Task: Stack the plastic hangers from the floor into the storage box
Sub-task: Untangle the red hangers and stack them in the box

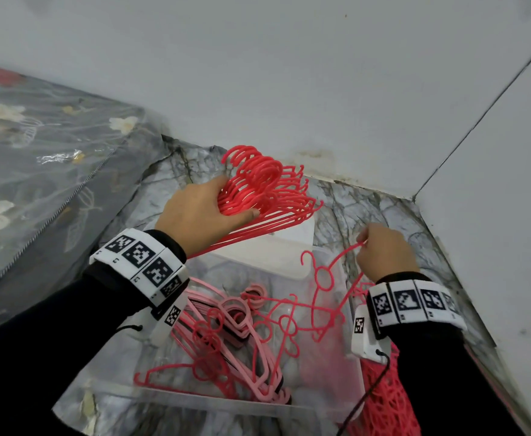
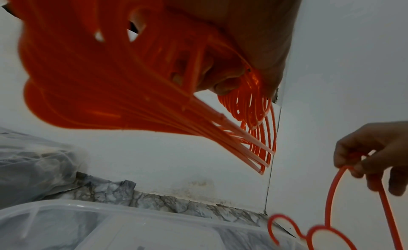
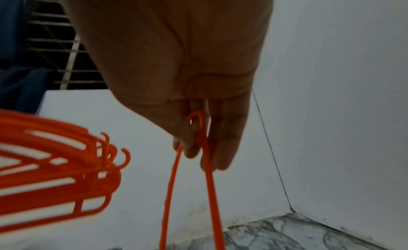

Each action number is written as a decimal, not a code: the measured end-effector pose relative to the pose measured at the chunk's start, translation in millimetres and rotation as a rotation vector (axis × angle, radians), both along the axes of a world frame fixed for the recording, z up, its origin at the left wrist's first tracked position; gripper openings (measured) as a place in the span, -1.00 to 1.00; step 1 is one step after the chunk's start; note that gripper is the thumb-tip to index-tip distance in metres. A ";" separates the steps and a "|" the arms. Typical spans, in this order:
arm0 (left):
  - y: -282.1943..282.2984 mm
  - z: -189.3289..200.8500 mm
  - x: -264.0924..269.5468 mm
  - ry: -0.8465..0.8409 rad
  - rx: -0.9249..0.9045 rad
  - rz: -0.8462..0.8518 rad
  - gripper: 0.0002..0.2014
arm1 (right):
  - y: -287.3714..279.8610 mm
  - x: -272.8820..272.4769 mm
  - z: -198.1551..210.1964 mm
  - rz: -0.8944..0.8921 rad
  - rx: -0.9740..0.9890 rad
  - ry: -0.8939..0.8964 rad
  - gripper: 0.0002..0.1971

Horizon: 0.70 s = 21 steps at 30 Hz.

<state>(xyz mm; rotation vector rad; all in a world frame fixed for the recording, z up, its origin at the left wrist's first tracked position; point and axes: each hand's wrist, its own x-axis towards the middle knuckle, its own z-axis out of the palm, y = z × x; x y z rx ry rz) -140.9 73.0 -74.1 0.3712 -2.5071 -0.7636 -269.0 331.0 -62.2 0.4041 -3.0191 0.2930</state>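
Note:
My left hand (image 1: 204, 212) grips a thick bundle of red plastic hangers (image 1: 264, 190) above the far end of the clear storage box (image 1: 176, 394); the bundle (image 2: 106, 75) fills the left wrist view. My right hand (image 1: 383, 247) pinches the end of a single red hanger (image 1: 324, 278) that hangs down over the box, its thin bars (image 3: 205, 175) running between the fingers. The same right hand (image 2: 373, 159) and hanger (image 2: 331, 201) show low on the right in the left wrist view. Inside the box lie several red and pink hangers (image 1: 236, 335).
A white lid (image 1: 276, 247) lies past the box on the marble-pattern floor (image 1: 368, 212). White walls meet in a corner (image 1: 415, 196) on the right. A floral zip bag (image 1: 44, 171) sits at the left. A red mesh basket (image 1: 387, 404) stands by my right arm.

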 end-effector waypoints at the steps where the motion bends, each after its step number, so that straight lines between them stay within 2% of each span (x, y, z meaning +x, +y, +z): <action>1: -0.7 0.0 -0.3 0.008 0.004 0.011 -0.51 | 4.2 2.3 5.7 0.011 -0.073 0.051 -0.77; 6: -3.6 0.5 -2.3 0.035 0.051 0.051 -0.41 | 12.4 6.1 27.8 0.146 -0.438 0.221 -0.77; 8: -4.0 1.5 -1.6 0.051 0.074 0.061 -0.42 | 11.7 8.7 32.9 0.208 -0.526 0.275 -0.76; 11: -4.8 3.2 -0.3 0.066 0.083 0.078 -0.42 | 9.9 9.2 32.8 0.249 -0.463 0.313 -0.75; 15: -5.9 3.0 0.7 0.053 0.079 0.084 -0.43 | 7.8 5.4 23.3 0.230 -0.311 0.224 -0.72; 18: -6.5 2.1 0.5 0.040 0.067 0.078 -0.42 | 11.3 3.2 22.0 0.172 -0.369 0.234 -0.73; 21: -7.2 2.1 -0.2 0.038 0.070 0.075 -0.40 | 16.8 0.4 28.7 0.149 -0.574 0.245 -0.75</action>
